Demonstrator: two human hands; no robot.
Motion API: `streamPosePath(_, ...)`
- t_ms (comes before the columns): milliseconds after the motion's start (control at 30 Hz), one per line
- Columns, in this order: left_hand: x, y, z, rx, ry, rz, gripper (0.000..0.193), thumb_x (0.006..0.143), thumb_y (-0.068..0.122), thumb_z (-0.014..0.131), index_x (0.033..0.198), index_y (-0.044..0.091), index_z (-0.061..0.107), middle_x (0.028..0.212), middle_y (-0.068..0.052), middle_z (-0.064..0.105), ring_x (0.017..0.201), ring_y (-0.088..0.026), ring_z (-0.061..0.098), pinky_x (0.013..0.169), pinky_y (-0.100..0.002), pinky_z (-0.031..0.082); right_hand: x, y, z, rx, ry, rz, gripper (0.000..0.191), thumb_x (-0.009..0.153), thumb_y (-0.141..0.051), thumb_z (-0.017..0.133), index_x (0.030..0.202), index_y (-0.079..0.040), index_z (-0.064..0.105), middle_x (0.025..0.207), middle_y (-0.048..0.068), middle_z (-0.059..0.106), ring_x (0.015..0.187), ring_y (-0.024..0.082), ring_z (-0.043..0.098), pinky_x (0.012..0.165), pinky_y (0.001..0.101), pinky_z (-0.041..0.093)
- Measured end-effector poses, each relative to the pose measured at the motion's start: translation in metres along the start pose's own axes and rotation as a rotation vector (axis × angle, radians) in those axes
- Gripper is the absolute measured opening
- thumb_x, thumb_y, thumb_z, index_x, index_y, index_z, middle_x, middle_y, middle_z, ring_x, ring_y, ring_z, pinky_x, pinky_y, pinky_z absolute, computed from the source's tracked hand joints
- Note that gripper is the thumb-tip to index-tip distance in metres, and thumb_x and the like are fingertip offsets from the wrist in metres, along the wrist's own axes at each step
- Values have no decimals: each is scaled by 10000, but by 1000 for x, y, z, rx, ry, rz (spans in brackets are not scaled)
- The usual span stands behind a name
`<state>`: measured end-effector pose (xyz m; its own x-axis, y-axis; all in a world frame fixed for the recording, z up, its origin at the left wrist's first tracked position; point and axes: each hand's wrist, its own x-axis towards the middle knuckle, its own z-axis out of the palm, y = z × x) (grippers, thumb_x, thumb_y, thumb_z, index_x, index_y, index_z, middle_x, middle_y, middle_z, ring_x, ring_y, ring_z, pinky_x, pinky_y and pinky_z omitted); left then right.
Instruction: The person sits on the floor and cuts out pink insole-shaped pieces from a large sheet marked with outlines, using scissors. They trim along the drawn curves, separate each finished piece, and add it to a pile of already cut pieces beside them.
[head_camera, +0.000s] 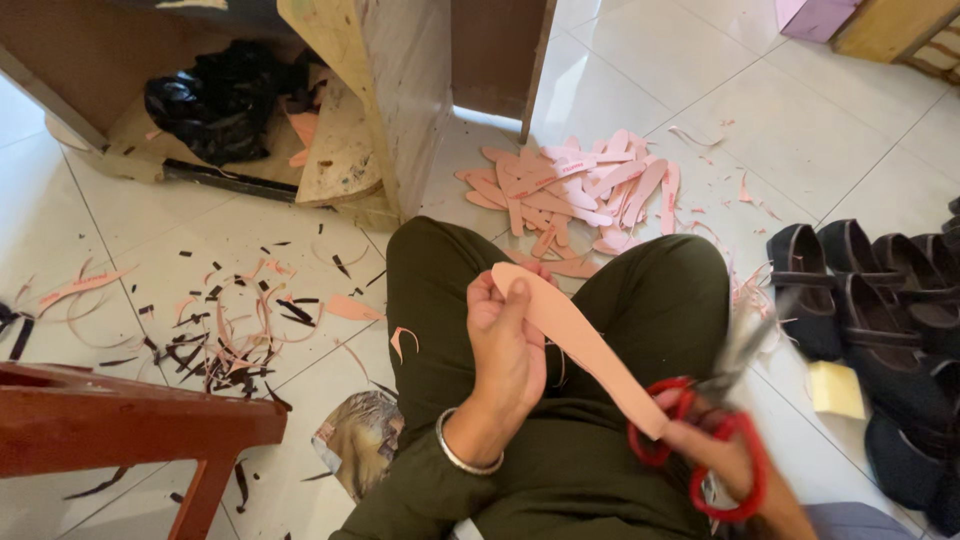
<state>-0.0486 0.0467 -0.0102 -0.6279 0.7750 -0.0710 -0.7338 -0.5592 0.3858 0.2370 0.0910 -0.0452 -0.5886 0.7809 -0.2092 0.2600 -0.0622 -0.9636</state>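
Scissors (715, 440) with red loop handles sit in my right hand (725, 455), fingers threaded through the loops and closed on them; the blades blur upward toward the shoes, so I cannot tell whether they are parted. My left hand (505, 345) holds the insole (580, 340) just left of the scissors, thumb and fingers clamped on its upper, rounded end. The insole is a flat, pale pink foam piece, long and narrow, shaped like a foot sole, running diagonally from the left hand down to the scissor handles, where its lower end meets them. It hangs above my lap, over dark green trousers (660, 300). A silver bangle (462, 455) circles the left wrist. Beyond the scissors, further up the floor (800, 130), lies a pile (580, 190) of similar pink cutouts. Right of the scissors stand dark shoes (860, 290) in a row. Far left of them, pink and black scraps (230, 320) litter the tiles near a red stool (130, 420).
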Motion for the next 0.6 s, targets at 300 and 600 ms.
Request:
streamPosePath(300,-13,4,-2,61,-179,-130,260,967,22,627,1140,72,440,1097,-137,689,974,-208,681,863,-359,570,-3,26,-7,35,144,-188,206,918,-120,628,1006,60,677,784,137,733,751,217,670,715,363,507)
streamPosePath(600,-25,14,-31,860,-926,-547,367,885,-3,735,1247,26,686,868,-33,630,772,-63,540,699,-220,451,-4,29,-40,412,445,-265,287,967,-100,566,1181,91,588,934,191,653,857,304,615,808,442,477)
